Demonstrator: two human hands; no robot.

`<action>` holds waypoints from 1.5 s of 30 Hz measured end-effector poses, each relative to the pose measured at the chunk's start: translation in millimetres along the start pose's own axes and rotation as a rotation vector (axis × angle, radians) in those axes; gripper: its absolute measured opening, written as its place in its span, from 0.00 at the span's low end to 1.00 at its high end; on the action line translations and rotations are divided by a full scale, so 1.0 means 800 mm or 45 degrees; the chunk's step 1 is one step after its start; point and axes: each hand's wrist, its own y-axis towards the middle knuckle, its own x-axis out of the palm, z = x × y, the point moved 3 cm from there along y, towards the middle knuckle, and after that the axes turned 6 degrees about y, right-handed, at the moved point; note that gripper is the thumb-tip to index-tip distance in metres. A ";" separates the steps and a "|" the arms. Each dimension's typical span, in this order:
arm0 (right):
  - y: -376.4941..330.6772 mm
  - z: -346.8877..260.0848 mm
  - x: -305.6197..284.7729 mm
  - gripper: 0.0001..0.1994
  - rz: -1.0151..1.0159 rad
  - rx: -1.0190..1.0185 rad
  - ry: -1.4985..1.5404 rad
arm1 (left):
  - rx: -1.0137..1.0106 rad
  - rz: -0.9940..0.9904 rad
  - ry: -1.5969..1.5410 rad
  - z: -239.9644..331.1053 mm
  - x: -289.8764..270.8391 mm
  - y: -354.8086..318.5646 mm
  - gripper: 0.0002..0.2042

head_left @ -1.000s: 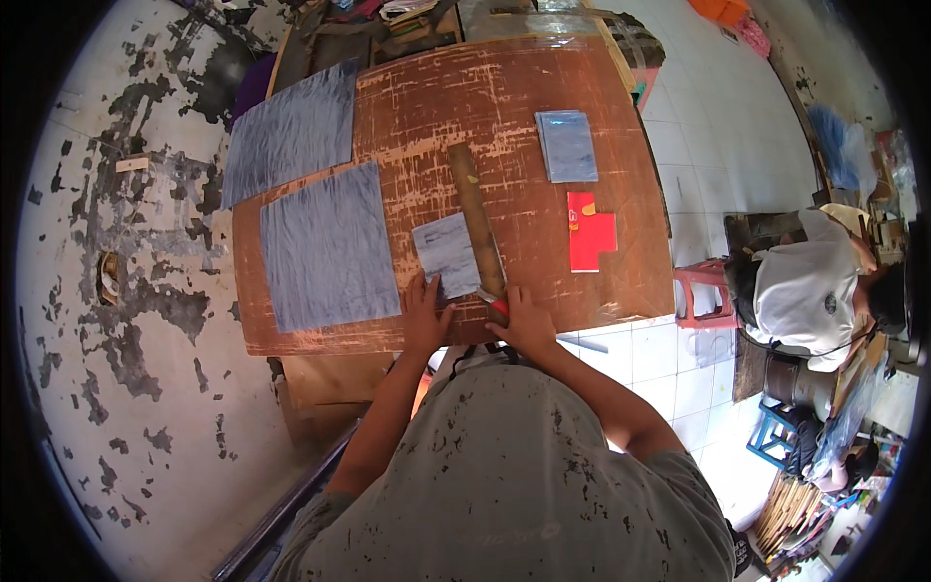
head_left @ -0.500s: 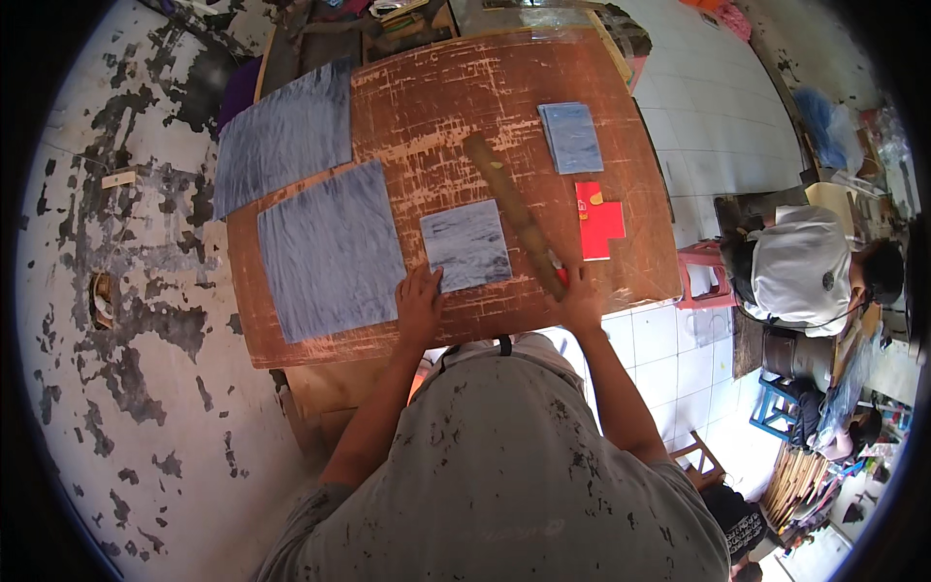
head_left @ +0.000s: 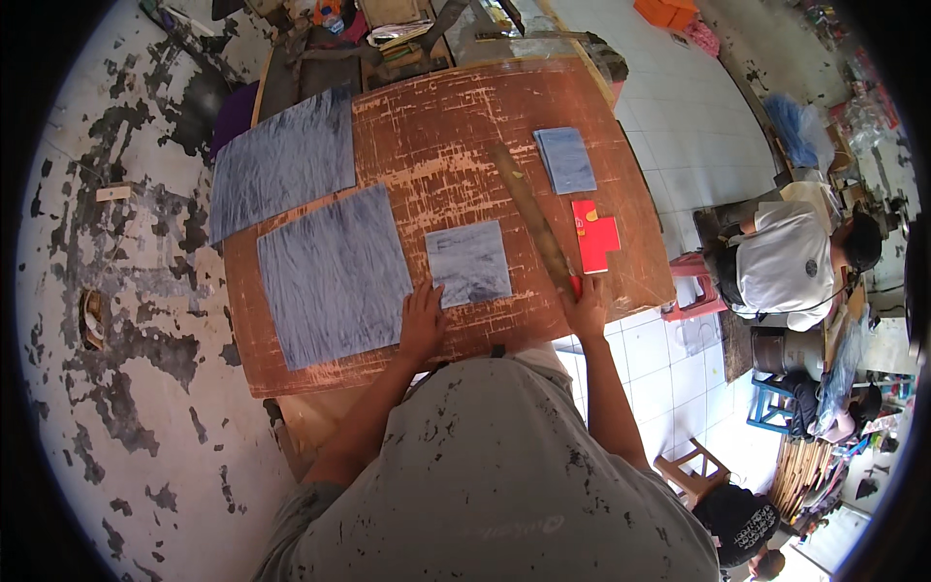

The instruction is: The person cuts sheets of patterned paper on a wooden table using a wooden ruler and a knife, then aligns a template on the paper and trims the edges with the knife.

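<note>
Since the earlier frame, the small grey-blue sheet (head_left: 468, 263) has shifted from under the wooden ruler (head_left: 532, 221) to lie clear of it on the left, and the ruler now runs diagonally from the middle of the table toward the near edge. My left hand (head_left: 423, 323) rests flat on the worn brown table (head_left: 436, 145), fingers spread, pressing the near left corner of the small sheet where it meets the right edge of the medium grey-blue sheet (head_left: 334, 273). My right hand (head_left: 586, 308) sits at the near edge toward the right corner, at the near end of the ruler beside a small red object (head_left: 575, 284); whether those fingers are closed on either item cannot be determined from this view. The small sheet lies near the middle of the near edge, between the medium sheet and the ruler, apart from the ruler. A large grey-blue sheet (head_left: 283, 161) overhangs the far left corner. A smaller blue stack (head_left: 565, 160) lies toward the far right edge, and red cards (head_left: 593, 236) lie just right of the ruler. Beyond the right edge, a person in a white shirt (head_left: 782, 260) sits on the tiled floor (head_left: 679, 107).
</note>
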 end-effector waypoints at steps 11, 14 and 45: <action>0.089 0.027 -0.025 0.39 0.412 0.360 -0.167 | 0.010 -0.115 0.001 -0.002 0.001 -0.003 0.29; 0.114 0.034 -0.032 0.40 0.321 0.390 -0.265 | 0.015 -0.115 0.032 0.000 0.001 -0.002 0.30; 0.029 -0.105 0.137 0.19 0.083 0.432 0.567 | 0.191 0.019 -0.154 0.045 -0.010 0.081 0.38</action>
